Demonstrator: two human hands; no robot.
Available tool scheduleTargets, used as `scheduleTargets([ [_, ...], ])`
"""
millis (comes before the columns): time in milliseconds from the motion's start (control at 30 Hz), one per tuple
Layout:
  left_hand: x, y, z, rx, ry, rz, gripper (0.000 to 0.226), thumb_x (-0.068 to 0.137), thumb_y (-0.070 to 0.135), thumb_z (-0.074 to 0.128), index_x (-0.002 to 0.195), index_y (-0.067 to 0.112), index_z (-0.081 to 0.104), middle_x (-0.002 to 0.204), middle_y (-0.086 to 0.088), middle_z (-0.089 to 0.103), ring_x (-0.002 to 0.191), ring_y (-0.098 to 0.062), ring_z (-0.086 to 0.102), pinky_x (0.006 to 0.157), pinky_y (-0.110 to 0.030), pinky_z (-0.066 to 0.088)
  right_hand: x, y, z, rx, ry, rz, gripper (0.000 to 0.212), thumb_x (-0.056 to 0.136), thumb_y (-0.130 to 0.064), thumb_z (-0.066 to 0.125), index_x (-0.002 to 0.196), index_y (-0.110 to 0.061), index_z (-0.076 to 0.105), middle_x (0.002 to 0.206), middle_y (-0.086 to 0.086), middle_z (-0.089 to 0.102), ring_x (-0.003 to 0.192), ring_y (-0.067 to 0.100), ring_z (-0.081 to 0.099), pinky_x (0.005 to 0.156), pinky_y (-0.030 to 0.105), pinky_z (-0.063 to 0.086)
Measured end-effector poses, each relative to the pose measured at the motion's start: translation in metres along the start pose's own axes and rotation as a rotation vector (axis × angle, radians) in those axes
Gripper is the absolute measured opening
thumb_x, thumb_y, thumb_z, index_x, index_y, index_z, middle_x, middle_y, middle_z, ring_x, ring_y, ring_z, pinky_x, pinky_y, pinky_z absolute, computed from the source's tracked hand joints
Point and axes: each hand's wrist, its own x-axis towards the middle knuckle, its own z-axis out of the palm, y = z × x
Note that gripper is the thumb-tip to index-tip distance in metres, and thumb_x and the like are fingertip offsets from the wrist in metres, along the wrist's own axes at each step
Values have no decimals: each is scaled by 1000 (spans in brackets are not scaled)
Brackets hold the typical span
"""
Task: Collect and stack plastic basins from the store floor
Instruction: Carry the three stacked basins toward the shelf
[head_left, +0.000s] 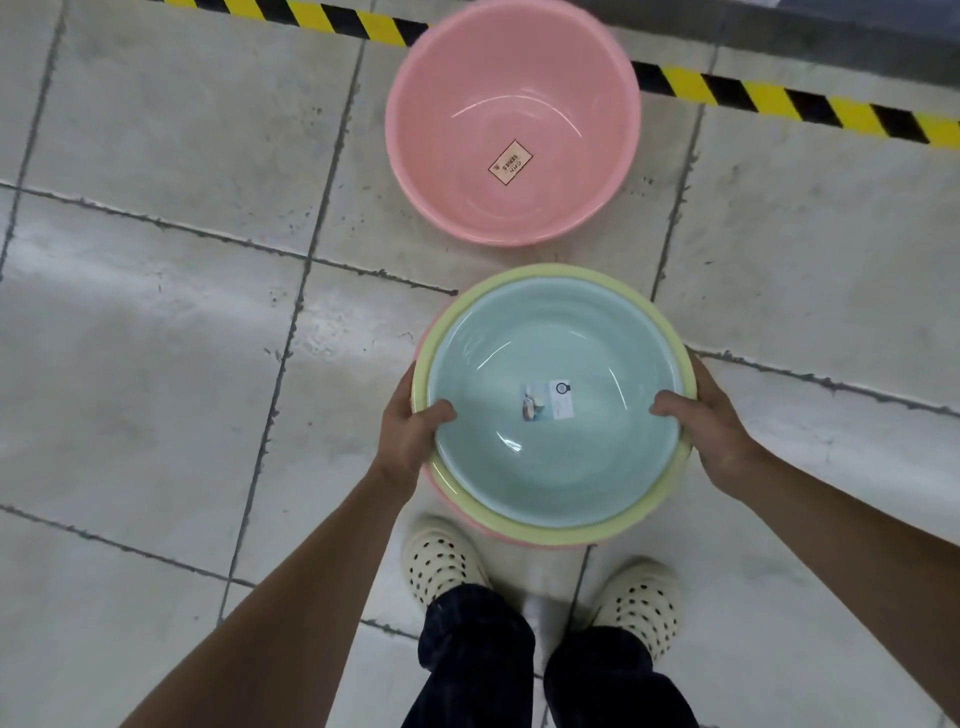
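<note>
Head view: we grip the stack (553, 467) rim, left hand (410, 436) and right hand (711, 441) closed; pink basin (514, 124) lies straight above it in frame, equally near both.

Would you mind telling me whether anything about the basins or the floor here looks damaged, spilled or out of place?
Nothing stands out. The pink basin sits upright on the tiled floor, unbroken. The left hand and right hand grip the stack, blue nested in yellow. Only the tile seams look chipped.
</note>
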Motion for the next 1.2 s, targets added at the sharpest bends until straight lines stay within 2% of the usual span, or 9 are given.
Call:
scheduleTargets([
  [100,9,-3,-4,49,-11,2,69,65,9,63,130,30,65,114,-4,74,106,-31,70,78,-40,61,5,10,9,5,-6,-8,71,84,10,57,121,-50,59,109,-15,72,105,14,66,83,32,53],
  [233,12,-6,-3,96,-34,43,65,66,8,62,124,36,66,102,8,76,95,-19,72,71,-30,60,8,18,12,9,0,-8,75,79,0,63,137,-46,54,122,-8,69,116,22,63,97,45,52],
  [333,11,-8,-3,105,-75,93,55,71,4,61,117,34,65,99,11,77,91,-9,74,70,-25,59,8,18,10,-28,-19,-33,76,85,6,61,141,-45,51,120,-15,69,116,16,64,95,41,53],
  [433,19,-10,-8,143,-79,84,59,71,9,66,128,26,63,117,-7,72,106,-22,71,77,-29,61,8,14,13,-38,-35,-68,73,88,11,58,133,-47,54,107,-27,71,101,-2,68,82,25,54],
  [533,28,-14,-13,160,-104,75,61,72,11,67,132,19,61,123,-17,67,108,-27,69,77,-28,59,8,13,15,-40,-44,-90,71,87,8,60,127,-49,56,106,-24,72,98,-1,69,81,26,53],
  [700,36,-30,-12,127,-11,63,61,71,15,68,131,21,63,122,-13,69,108,-29,70,76,-30,60,8,14,17,-14,-26,-102,67,69,-7,58,121,-49,59,102,-22,73,94,0,69,71,17,56],
  [900,27,-23,-11,64,-4,47,56,70,13,68,126,19,68,117,-12,73,104,-30,72,84,-43,62,8,8,19,73,-2,-86,62,61,-3,56,101,-50,69,92,-18,75,83,3,71,74,32,54],
  [1067,0,2,-21,41,-39,63,52,75,11,67,126,21,68,114,-8,75,103,-28,72,83,-41,63,-17,-19,22,93,-21,-104,67,62,-2,56,105,-52,68,95,-20,75,86,1,71,67,21,57],
  [1200,-32,44,-31,-11,-19,51,54,74,14,68,127,22,68,112,-5,76,106,-32,72,79,-39,62,-52,-62,20,59,-19,-126,75,71,4,58,111,-59,65,103,-21,74,92,1,70,73,23,56],
])
